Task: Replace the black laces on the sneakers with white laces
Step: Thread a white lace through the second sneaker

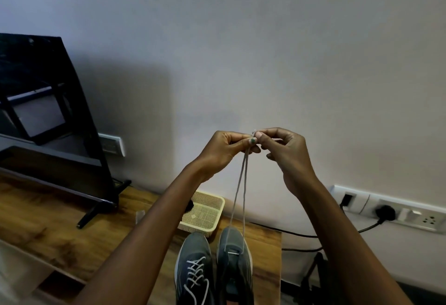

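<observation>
White lace (243, 193) between sneakers (213, 268) and pinching hands, basket (205, 210) behind.

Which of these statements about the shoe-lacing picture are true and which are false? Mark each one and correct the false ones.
1. Both hands hold the ends of the white lace up together. True: the left hand and right hand pinch the ends above the shoes.
2. The left sneaker has no lace in it. False: it is laced with a white lace through several rows.
3. The lace being held runs down to the right sneaker. True: it passes through the lowest eyelets only.
4. The basket sits on the floor. False: it stands on the wooden table, behind the sneakers.
5. A plug is in the wall socket. True.
</observation>
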The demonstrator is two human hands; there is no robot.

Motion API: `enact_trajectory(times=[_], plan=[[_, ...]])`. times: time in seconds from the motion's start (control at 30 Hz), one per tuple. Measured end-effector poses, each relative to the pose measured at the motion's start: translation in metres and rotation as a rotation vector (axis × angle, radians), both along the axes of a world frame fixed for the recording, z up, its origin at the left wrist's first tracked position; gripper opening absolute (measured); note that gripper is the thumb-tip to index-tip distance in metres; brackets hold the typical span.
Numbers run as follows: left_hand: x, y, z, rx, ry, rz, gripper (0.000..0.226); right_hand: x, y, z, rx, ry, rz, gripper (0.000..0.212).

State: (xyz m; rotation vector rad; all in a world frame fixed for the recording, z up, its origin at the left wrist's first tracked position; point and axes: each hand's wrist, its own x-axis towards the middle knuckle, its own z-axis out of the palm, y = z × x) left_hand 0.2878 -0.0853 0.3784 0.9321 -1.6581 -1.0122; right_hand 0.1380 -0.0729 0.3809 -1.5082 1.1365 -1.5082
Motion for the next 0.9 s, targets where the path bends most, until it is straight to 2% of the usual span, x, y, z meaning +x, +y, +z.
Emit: enact_trajectory(times=[0.23,0.4,0.67,0.9], plan=[[0.000,0.000,0.000,0.061,0.025,-0.025,0.019,0.000,0.005,-0.001,0.091,-0.086,0.065,0.015],[0.000,-0.001,0.001,0.072,0.008,-0.042,0.019,-0.003,0.005,0.003,0.132,-0.070,0.099,0.021],[-0.002,0.001,0.000,0.049,0.031,-0.046,0.019,0.000,0.001,0.006,0.039,-0.043,0.036,0.013],[0.000,0.000,0.005,0.018,0.090,0.067,0.012,0.000,-0.006,0.011,-0.010,-0.006,-0.004,0.012]])
